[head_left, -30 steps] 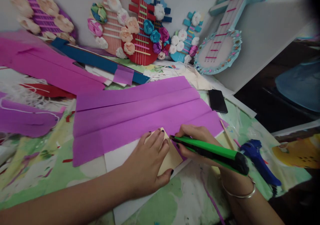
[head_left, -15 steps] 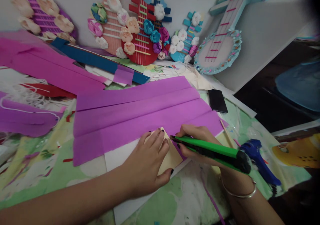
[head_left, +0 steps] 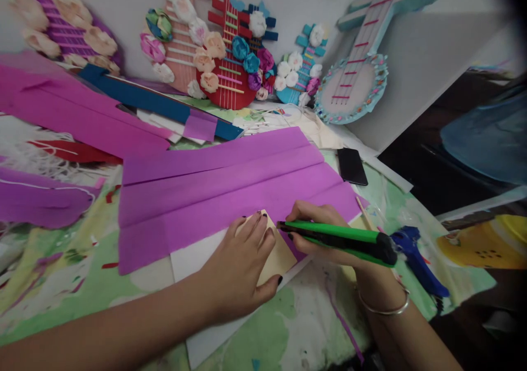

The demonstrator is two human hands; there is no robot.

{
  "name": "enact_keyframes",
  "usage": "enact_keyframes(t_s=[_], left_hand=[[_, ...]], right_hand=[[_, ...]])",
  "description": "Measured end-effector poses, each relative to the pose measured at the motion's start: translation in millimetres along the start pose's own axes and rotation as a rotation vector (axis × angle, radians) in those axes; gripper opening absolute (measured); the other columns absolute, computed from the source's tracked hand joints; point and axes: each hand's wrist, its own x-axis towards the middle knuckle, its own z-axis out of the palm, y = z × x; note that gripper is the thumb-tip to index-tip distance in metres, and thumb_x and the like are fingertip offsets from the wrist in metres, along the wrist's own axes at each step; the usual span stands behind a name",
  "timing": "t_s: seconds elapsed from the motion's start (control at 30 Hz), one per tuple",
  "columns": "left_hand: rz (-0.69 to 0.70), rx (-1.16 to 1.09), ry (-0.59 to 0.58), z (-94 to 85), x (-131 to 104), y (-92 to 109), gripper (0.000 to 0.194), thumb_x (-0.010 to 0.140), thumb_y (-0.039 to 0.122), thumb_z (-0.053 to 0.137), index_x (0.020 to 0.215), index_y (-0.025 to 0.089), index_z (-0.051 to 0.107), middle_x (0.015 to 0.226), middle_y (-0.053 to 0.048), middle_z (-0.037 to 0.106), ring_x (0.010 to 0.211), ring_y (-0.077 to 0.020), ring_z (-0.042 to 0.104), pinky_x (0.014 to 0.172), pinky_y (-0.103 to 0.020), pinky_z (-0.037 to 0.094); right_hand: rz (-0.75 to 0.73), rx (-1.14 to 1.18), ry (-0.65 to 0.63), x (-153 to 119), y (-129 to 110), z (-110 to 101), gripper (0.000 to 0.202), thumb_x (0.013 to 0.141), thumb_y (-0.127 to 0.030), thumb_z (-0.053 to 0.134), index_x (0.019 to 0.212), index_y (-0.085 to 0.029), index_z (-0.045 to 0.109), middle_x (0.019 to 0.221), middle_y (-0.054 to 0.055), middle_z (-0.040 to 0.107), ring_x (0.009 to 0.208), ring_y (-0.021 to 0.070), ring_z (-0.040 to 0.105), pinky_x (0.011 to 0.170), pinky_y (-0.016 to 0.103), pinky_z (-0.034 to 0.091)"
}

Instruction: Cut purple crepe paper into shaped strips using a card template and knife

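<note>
My left hand [head_left: 247, 266] lies flat, fingers spread, on a small cream card [head_left: 282, 250]. The card rests over a wide purple sheet [head_left: 218, 184] with long creases and over a white sheet [head_left: 201, 256] beneath. In my right hand [head_left: 321, 234] is a green and black cutter [head_left: 341, 239], its tip at the card's upper right edge, over the purple sheet. A silver bracelet is round my right wrist. Whether the tip touches the purple sheet, I cannot tell.
A blue glue gun [head_left: 420, 261], a thin stick [head_left: 364, 212] and a yellow holder [head_left: 486, 242] are at the right. A black phone-like slab [head_left: 352, 166] lies behind. Flower-decorated paper guitars [head_left: 234, 80] lean on the wall. Magenta paper [head_left: 82, 107] and white string [head_left: 49, 165] are at the left.
The view has shifted slightly, so most things appear a little further left. The cutter is tilted a little differently, its rear end higher. My left hand stays on the card.
</note>
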Motion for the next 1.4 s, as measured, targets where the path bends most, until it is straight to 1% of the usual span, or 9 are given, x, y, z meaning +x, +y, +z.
enact_keyframes(t_s=[0.13,0.3,0.43,0.57,0.63,0.77,1.0,1.27,1.4], left_hand=[[0.005,0.004,0.006,1.9,0.5,-0.3,0.063,0.088,0.056,0.044,0.131,0.010,0.046,0.146,-0.022,0.038,0.139,-0.0375,0.028,0.111,-0.054,0.023],[0.021,0.025,0.013,1.4,0.7,-0.1,0.065,0.088,0.057,0.042,0.131,0.009,0.046,0.147,-0.024,0.037,0.139,-0.0381,0.028,0.110,-0.055,0.023],[0.036,0.031,0.026,2.6,0.1,0.0,0.061,0.089,0.055,0.041,0.128,0.009,0.048,0.145,-0.025,0.039,0.138,-0.0387,0.029,0.109,-0.056,0.024],[0.026,0.033,0.055,5.3,-0.8,0.3,0.060,0.090,0.053,0.041,0.130,0.009,0.047,0.146,-0.025,0.039,0.138,-0.0388,0.029,0.109,-0.056,0.024],[0.016,0.029,0.062,5.6,-1.3,0.5,0.061,0.089,0.054,0.042,0.130,0.010,0.046,0.146,-0.024,0.039,0.138,-0.0386,0.030,0.110,-0.056,0.023],[0.009,0.039,0.050,2.6,-1.4,1.7,0.060,0.088,0.053,0.045,0.129,0.010,0.047,0.145,-0.023,0.041,0.137,-0.0374,0.032,0.110,-0.053,0.025],[0.012,0.039,0.040,1.5,0.0,2.1,0.060,0.087,0.052,0.047,0.129,0.008,0.048,0.145,-0.025,0.039,0.137,-0.0393,0.032,0.109,-0.055,0.024],[0.015,0.022,0.038,2.9,0.1,0.5,0.060,0.086,0.052,0.047,0.128,0.009,0.048,0.145,-0.025,0.039,0.137,-0.0397,0.032,0.109,-0.056,0.024],[0.015,0.017,0.048,3.2,0.0,0.5,0.060,0.085,0.052,0.049,0.128,0.009,0.048,0.145,-0.024,0.040,0.136,-0.0394,0.032,0.109,-0.056,0.024]], right_hand=[[0.040,-0.029,-0.012,0.4,-3.7,-2.5,0.011,0.078,-0.018,0.060,0.084,-0.019,0.051,0.065,-0.005,0.057,0.054,0.0065,0.047,0.050,0.018,0.034],[0.059,-0.088,-0.012,-9.5,-9.0,0.5,0.013,0.082,-0.023,0.061,0.093,-0.019,0.057,0.072,-0.002,0.064,0.058,0.0083,0.054,0.054,0.019,0.040],[0.055,-0.161,0.131,-28.9,-5.7,14.0,0.023,0.080,-0.023,0.062,0.102,-0.020,0.059,0.079,0.001,0.070,0.063,0.0121,0.062,0.059,0.023,0.047],[-0.014,-0.228,0.227,-44.7,1.9,29.8,0.035,0.080,-0.022,0.061,0.115,-0.021,0.058,0.102,0.007,0.072,0.087,0.0176,0.069,0.075,0.029,0.054],[-0.051,-0.287,0.284,-48.4,6.0,36.1,0.036,0.080,-0.021,0.060,0.116,-0.021,0.058,0.106,0.009,0.071,0.093,0.0197,0.069,0.082,0.032,0.055],[-0.087,-0.342,0.355,-51.5,8.7,43.5,0.034,0.080,-0.015,0.055,0.113,-0.018,0.059,0.104,0.010,0.072,0.093,0.0207,0.070,0.083,0.035,0.056],[0.059,-0.227,0.392,-54.8,3.1,47.5,0.027,0.079,-0.013,0.056,0.104,-0.019,0.061,0.095,0.006,0.072,0.083,0.0192,0.069,0.076,0.033,0.055],[-0.003,-0.228,0.431,-54.8,11.8,49.0,0.020,0.077,-0.014,0.057,0.094,-0.022,0.060,0.087,0.004,0.070,0.079,0.0189,0.066,0.074,0.034,0.054],[0.003,-0.201,0.401,-55.2,14.1,48.6,0.020,0.079,-0.015,0.056,0.097,-0.023,0.060,0.090,0.005,0.070,0.081,0.0188,0.065,0.074,0.034,0.053]])
